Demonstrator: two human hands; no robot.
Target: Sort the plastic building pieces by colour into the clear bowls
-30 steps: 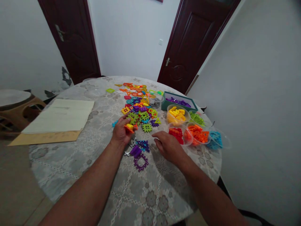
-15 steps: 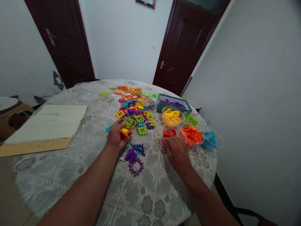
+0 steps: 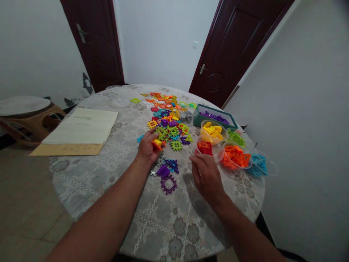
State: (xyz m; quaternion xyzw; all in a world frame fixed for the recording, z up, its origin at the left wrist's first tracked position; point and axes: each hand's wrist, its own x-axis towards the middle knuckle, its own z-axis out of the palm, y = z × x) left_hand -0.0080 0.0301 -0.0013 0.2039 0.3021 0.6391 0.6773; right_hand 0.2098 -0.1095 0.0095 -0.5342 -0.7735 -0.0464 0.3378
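Note:
My left hand point(image 3: 147, 147) is closed around several plastic building pieces: a green notched one point(image 3: 161, 133), a yellow one point(image 3: 157, 142) and an orange one. It hovers at the near edge of the colourful pile. My right hand point(image 3: 206, 175) has its fingers curled together just in front of the clear bowl of red pieces point(image 3: 204, 147); anything between its fingertips is hidden. Between the hands lie a purple square frame point(image 3: 169, 184), a purple ribbed piece point(image 3: 163, 171) and some blue and grey pieces.
Beside the red bowl stand clear bowls of yellow point(image 3: 212, 131), orange point(image 3: 235, 156), green point(image 3: 236, 138) and blue pieces point(image 3: 258, 164). A green box point(image 3: 229, 126) holds purple pieces. Paper sheets point(image 3: 81, 125) lie on the left of the round table point(image 3: 152, 225); a stool point(image 3: 24, 109) stands beyond.
My right hand has drawn back slightly from the red bowl's rim. My left hand keeps hold of its pieces. The head view has turned, so the table appears farther right.

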